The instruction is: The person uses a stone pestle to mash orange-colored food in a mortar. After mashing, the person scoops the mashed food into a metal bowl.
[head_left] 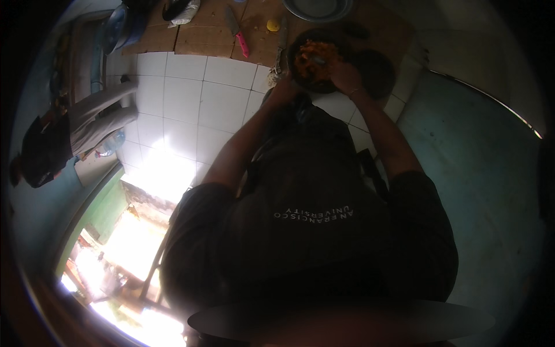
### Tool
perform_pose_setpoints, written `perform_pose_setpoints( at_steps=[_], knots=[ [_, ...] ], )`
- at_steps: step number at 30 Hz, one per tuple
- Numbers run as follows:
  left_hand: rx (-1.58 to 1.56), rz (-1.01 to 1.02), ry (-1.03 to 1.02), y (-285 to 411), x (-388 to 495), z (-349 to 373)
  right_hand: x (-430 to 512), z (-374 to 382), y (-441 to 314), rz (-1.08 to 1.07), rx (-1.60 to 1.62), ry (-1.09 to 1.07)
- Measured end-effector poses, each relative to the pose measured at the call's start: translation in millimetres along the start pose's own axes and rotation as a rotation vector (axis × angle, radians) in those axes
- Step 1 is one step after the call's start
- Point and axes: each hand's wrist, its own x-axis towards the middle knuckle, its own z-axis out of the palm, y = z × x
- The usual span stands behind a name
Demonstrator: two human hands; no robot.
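A dark round bowl [291, 65] holding orange-red food [314, 54] sits at the cardboard-covered edge ahead of me. My right hand [347, 79] is at the bowl's right side, its fingers reaching over the food; whether they grip anything is too dark to tell. Something greyish shows in the middle of the food. My left hand [284, 90] is by the bowl's lower left rim, its fingers hard to make out. Left of the bowl lie a long knife [282, 37], a yellow round piece [273, 25] and a knife with a pink handle [243, 44].
A metal basin [318, 8] stands beyond the bowl, and a dark round object [375, 73] to its right. Cardboard [204, 37] covers the work surface. A white plastic bag [185, 13] lies far left. Another person [47, 147] is at the left, over the white-tiled floor [182, 95].
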Motion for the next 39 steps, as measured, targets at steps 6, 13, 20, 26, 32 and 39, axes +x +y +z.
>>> perform_pose_setpoints(
  at_steps=[6, 13, 20, 26, 32, 39],
  knots=[
    [0.360, 0.124, -0.041, -73.5, 38.5, 4.8, 10.5, -21.6, -4.0, -0.063, -0.024, -0.020],
    [0.157, -0.015, -0.148, -36.7, 35.5, -18.7, 5.3, -39.4, -49.1, -0.197, -0.094, -0.063],
    [0.078, -0.084, -0.160, -41.9, 83.8, -56.2, 87.1, -42.1, -25.4, -0.090, -0.251, -0.167],
    [0.270, -0.039, -0.082, -36.9, 87.4, -72.2, 84.9, -14.0, -20.8, -0.270, -0.080, 0.273],
    [0.224, -0.046, -0.109, -13.9, 87.9, -82.1, 77.0, 3.6, -15.6, 0.047, -0.153, -0.046],
    [0.339, -0.081, -0.135, -20.4, 86.5, -70.1, 107.6, -23.0, -0.4, -0.086, 0.107, 0.038]
  ],
)
